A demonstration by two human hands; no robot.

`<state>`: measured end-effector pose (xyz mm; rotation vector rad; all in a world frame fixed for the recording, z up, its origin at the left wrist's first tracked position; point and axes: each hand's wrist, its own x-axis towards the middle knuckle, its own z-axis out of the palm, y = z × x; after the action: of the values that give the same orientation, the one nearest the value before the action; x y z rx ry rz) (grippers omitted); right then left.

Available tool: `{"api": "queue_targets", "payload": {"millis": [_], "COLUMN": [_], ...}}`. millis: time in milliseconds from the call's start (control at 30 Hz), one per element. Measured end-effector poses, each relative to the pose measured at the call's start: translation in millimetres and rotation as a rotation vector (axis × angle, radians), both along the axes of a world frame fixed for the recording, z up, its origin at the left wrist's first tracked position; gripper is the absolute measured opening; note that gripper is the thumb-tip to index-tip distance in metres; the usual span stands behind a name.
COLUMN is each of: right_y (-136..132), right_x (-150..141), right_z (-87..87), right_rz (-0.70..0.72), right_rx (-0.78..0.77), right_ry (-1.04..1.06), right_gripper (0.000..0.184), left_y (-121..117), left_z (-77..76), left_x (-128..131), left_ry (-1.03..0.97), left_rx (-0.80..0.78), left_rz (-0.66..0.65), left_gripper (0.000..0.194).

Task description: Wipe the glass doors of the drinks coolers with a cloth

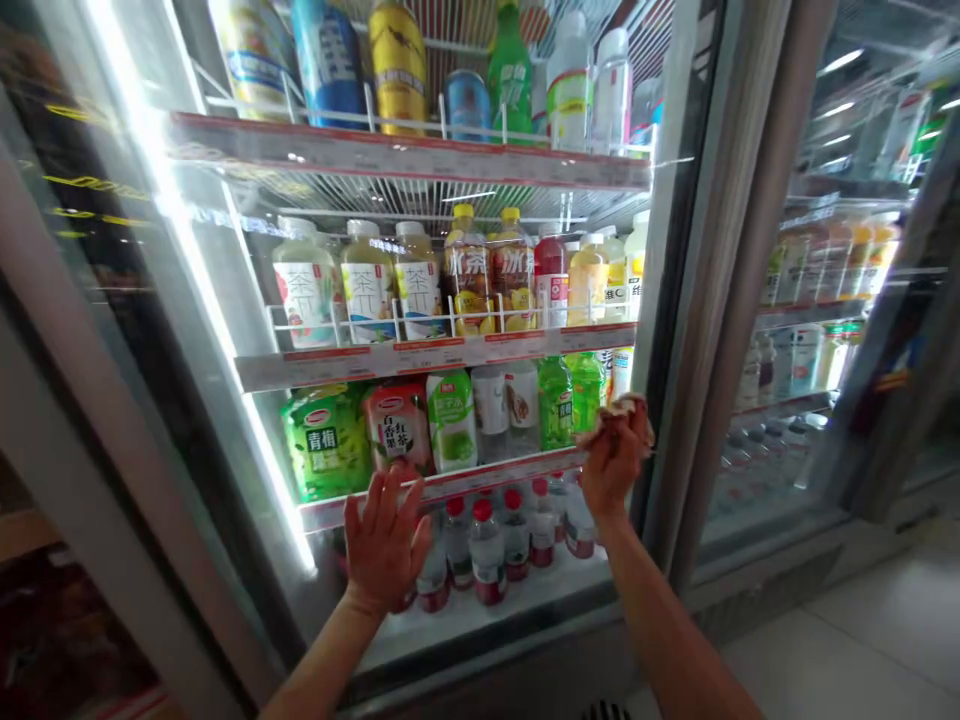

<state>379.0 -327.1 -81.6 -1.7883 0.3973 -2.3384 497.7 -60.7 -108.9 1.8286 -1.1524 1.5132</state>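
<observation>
A person's right hand grips a crumpled cloth at a drinks cooler, the left hand spread wide before shelved bottles.

on the top shelf, a yellow can stands left of a green bottle. two yellow-capped bottles stand side by side one shelf down. below them, a green jug is just beside a red jug, with red-capped bottles at the bottom.
</observation>
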Motion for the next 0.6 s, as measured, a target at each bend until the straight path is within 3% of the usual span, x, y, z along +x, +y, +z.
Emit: {"api": "queue_targets", "payload": {"millis": [133,233,300,367,433,600], "right_y": [13.0,-9.4,-31.8,-37.7,-13.2,104.6], "right_x": [-8.7,-36.3,-52.3,-51.8,-30.4,38.8], "right_z": [6.1,16.0,27.2,36.4,38.0,10.0], "right_rz": [0.053,-0.100,-0.214,-0.277,-0.261,0.006], "right_rx": [-0.014,0.010,-0.055,-0.141,-0.220,-0.427], "right_ry": [0.046,0.008,0.028,0.060,0.111,0.330], "right_gripper": [0.012,0.014,0.015,0.016,0.020,0.038], "left_y": [1.4,3.0,3.6,3.4,2.7,9.6], "left_z": [-0.9,-1.4,-1.0,0.1,1.9,10.9], "left_x": [1.0,1.2,0.5,-2.0,-7.0,-20.2], "left_ry": [0.005,0.013,0.019,0.034,0.060,0.092], "left_rx": [-0.004,-0.010,-0.010,-0.007,-0.007,0.034], "left_rz": [-0.031,-0.044,-0.050,-0.064,-0.077,-0.046], "left_gripper": [0.062,0.063,0.063,0.062,0.062,0.064]}}
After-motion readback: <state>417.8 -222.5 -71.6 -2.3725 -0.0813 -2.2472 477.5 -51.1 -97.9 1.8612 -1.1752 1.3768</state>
